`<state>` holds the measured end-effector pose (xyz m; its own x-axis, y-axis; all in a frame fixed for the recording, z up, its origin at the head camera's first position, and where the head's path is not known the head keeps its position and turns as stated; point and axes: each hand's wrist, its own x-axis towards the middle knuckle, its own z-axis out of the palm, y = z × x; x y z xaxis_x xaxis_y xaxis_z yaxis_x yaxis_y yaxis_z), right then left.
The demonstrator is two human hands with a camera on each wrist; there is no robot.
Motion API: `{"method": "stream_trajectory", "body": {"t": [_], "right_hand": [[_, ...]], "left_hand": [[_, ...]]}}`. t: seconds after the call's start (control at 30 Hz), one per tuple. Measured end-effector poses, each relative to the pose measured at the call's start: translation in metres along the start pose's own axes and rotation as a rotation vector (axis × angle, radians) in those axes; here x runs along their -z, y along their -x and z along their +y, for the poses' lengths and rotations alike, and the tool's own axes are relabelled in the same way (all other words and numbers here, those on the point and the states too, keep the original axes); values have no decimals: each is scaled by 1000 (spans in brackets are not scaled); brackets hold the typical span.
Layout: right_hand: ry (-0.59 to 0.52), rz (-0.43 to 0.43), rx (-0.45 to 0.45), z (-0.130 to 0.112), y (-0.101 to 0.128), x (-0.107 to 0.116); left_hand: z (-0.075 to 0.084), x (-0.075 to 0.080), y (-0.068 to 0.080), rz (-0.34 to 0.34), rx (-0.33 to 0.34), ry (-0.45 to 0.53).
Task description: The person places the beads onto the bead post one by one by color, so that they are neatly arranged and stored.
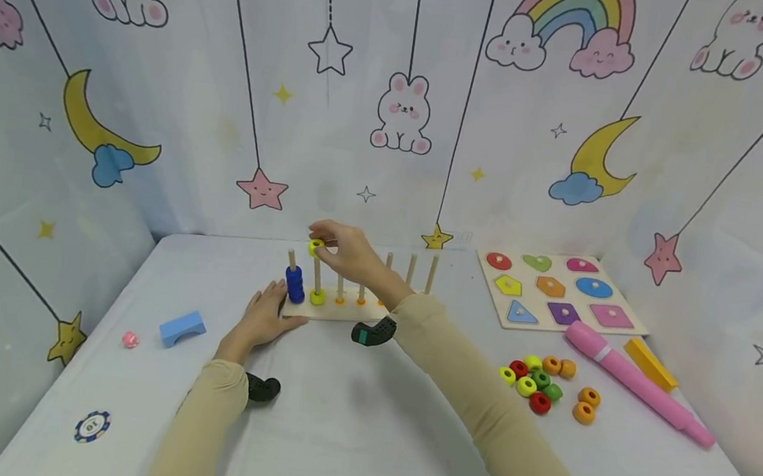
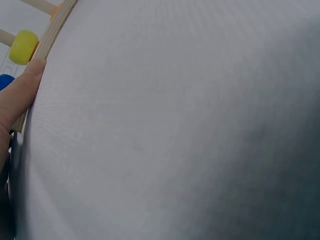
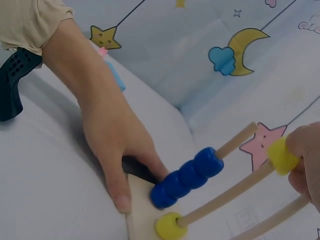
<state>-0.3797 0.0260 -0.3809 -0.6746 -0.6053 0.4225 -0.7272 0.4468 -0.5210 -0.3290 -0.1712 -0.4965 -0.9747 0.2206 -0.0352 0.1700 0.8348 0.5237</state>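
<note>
I see 2 beige sleeves [image 1: 495,415], cuffs [image 1: 227,378] bunched; 2 curved black perforated wrist units [image 1: 263,389], 1 at frame centre with green stripe [image 1: 363,337].

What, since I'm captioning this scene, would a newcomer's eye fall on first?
Probably the right hand, pinching a yellow bead at the top of the second peg from the left, next to the blue beads stacked on the leftmost peg. The left hand touches the left end of the wooden base. To the right, a pink stick lies near loose colored beads and a shape puzzle board.
</note>
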Motion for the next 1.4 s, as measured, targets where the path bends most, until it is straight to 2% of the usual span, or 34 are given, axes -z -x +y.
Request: {"method": "stream_trajectory", "body": {"t": [0.27, 0.5, 0.7, 0.9, 1.13, 1.4], "right_hand": [[-25, 40, 37, 1, 2, 7], [-46, 55, 22, 7, 10, 16], [-69, 134, 9, 16, 23, 33], [-131, 222, -81, 32, 39, 54], [-180, 253, -163, 44, 57, 71], [-145, 294, -221, 59, 76, 86]], "left_hand": [[0, 0, -1, -6, 4, -1], [0, -1, -1, -2, 7, 13], [-5, 0, -4, -8, -6, -5], [-4, 2, -2, -8, -14, -4], [-3, -2, -1, -3, -25, 7], [-2, 0, 0, -16, -10, -2]]}}
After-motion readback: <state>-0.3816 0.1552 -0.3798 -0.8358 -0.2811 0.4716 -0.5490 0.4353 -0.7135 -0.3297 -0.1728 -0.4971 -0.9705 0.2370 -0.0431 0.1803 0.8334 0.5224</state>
